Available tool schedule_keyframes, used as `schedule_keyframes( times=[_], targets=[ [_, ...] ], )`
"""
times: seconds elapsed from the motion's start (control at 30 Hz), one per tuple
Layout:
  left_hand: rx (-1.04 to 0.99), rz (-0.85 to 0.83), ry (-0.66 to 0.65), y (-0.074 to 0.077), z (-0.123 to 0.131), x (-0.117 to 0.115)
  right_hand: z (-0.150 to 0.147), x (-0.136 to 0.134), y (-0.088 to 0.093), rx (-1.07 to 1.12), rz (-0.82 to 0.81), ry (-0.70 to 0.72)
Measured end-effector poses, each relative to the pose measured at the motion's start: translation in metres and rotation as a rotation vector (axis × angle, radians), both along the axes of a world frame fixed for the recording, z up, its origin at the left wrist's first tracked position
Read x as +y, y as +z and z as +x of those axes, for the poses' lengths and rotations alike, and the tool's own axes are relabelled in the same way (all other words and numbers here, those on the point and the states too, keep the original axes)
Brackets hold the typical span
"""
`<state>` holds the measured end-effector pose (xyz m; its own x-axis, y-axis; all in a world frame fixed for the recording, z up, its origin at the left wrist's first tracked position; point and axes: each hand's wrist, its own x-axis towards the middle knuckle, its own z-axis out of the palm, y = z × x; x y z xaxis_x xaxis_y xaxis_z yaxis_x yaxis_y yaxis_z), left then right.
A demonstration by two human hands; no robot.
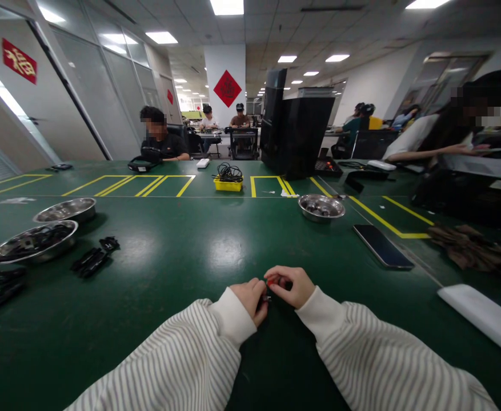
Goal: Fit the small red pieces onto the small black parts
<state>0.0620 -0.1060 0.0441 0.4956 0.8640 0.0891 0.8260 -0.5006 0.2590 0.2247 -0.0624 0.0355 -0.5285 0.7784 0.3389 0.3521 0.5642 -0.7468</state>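
My left hand (251,298) is closed around a small metallic piece (268,298), only the end of which shows past the fingers. Close beside it, my right hand (292,286) pinches a small red-orange item (270,281) between thumb and fingertips. The fingertips of both hands nearly meet above the green table (181,285). Most of each held piece is hidden by the fingers, so their shapes cannot be made out.
Metal bowls (321,208) stand ahead and at the left, near black parts (91,261). A phone (382,245), a white object (481,317) and brown cloth (475,245) lie right. A yellow tray (228,185) holds cables. Other people sit beyond.
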Motion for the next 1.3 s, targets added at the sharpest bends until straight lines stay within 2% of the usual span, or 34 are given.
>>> schedule_keyframes(
  times=[0.23,0.53,0.63,0.8,1.03,1.3],
  targets=[
    [-0.006,-0.034,0.025,0.001,-0.002,0.003,-0.002,0.004,0.0,-0.009,-0.001,-0.006],
    [-0.027,-0.057,0.024,-0.002,-0.007,0.006,0.001,0.005,-0.003,0.079,-0.195,-0.031],
    [-0.039,-0.064,0.002,-0.002,-0.01,0.008,0.003,0.005,-0.003,0.062,-0.174,-0.033],
    [-0.077,-0.051,-0.018,-0.006,-0.014,0.01,0.004,0.002,0.001,0.04,-0.039,-0.041],
    [-0.186,-0.044,-0.002,-0.013,-0.018,0.011,0.002,-0.006,0.0,0.005,-0.128,-0.019],
    [-0.229,-0.041,0.023,-0.015,-0.019,0.012,0.003,-0.007,0.001,0.025,-0.153,-0.039]
  ],
)
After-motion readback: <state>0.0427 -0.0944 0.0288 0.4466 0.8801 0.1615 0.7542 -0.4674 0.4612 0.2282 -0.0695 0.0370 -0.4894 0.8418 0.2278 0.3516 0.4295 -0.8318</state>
